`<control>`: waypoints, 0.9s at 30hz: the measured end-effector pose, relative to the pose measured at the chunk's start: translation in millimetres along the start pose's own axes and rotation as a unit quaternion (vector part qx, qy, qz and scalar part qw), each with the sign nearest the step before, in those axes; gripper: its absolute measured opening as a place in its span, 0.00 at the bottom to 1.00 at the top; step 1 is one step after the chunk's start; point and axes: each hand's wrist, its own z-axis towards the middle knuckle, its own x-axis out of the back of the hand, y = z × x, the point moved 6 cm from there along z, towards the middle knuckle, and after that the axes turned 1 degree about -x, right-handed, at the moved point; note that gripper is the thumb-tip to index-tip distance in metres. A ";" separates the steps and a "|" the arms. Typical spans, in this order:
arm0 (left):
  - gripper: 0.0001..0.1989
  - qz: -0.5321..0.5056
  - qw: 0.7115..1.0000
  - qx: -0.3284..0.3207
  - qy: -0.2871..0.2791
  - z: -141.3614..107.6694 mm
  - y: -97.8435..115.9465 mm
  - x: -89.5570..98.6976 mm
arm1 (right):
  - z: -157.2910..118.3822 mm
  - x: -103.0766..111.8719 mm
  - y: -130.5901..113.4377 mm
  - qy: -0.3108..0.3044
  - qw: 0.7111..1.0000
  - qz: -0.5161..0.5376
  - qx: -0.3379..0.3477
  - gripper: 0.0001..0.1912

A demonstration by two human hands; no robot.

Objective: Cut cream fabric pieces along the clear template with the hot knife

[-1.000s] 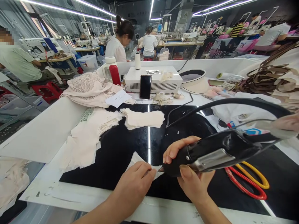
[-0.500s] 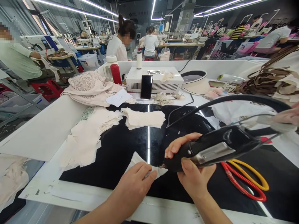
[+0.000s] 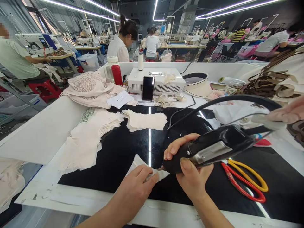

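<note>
Tip of black handheld tool [image 3: 215, 142], wrapped in right hand [image 3: 193, 182], has edged nearer left hand [image 3: 135, 188], pinching white fabric piece [image 3: 136, 161] over black work surface [image 3: 114, 158]; best keep fabric taut, fingertips clear.

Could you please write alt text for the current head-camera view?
The left hand pinches white fabric at the tip of a black handheld tool in the right hand, over a black worktop with stacked cream fabric pieces.
</note>
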 end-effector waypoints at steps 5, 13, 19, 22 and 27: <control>0.18 -0.019 1.000 0.006 -0.001 0.4 -1.8 0.3 | -1.3 -7.5 4.0 -0.007 1.000 0.010 -0.016 0.16; 0.20 -0.012 1.000 0.001 -0.001 1.8 -3.2 1.0 | -0.8 -12.6 9.0 -0.001 0.999 0.036 -0.018 0.17; 0.14 0.019 1.000 -0.018 0.006 0.4 -1.3 0.6 | -0.5 -18.4 11.1 0.007 0.999 0.030 -0.017 0.16; 0.13 0.028 0.999 -0.026 0.016 0.0 0.0 1.6 | 0.9 -18.8 11.5 0.027 0.999 0.017 -0.022 0.14; 0.12 0.045 0.998 -0.038 0.015 0.4 1.9 2.1 | 3.4 -21.6 11.5 0.035 0.999 0.029 -0.021 0.18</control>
